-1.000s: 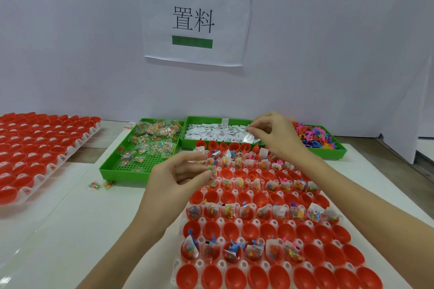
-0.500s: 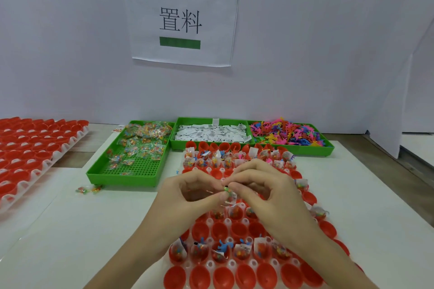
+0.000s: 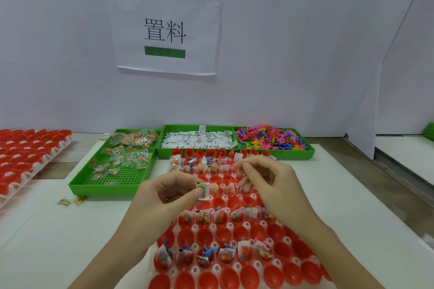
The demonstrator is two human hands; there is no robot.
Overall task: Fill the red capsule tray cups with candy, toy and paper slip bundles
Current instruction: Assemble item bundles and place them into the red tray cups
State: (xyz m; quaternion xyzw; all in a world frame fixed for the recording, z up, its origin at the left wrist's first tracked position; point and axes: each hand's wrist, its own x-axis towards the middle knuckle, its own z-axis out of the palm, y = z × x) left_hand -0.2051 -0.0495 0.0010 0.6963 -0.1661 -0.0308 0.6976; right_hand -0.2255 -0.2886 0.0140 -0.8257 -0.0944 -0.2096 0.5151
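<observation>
The red capsule tray lies in front of me, with alternate rows of cups holding candy, toy and slip bundles and the rows between bare. My left hand hovers over the tray's left side, thumb and forefinger pinched on a candy packet with a white paper slip. My right hand hangs over the tray's middle right, a short gap from the left hand, with its fingers loosely curled and nothing visible in them. It hides several cups beneath it.
Three green bins stand behind the tray: candy packets, paper slips and coloured plastic toys. A second red capsule tray sits at the far left. A loose candy packet lies on the white table.
My right hand came back from the slip bin and met the left over the tray. The hands have now parted, and the left holds the packet with the slip.
</observation>
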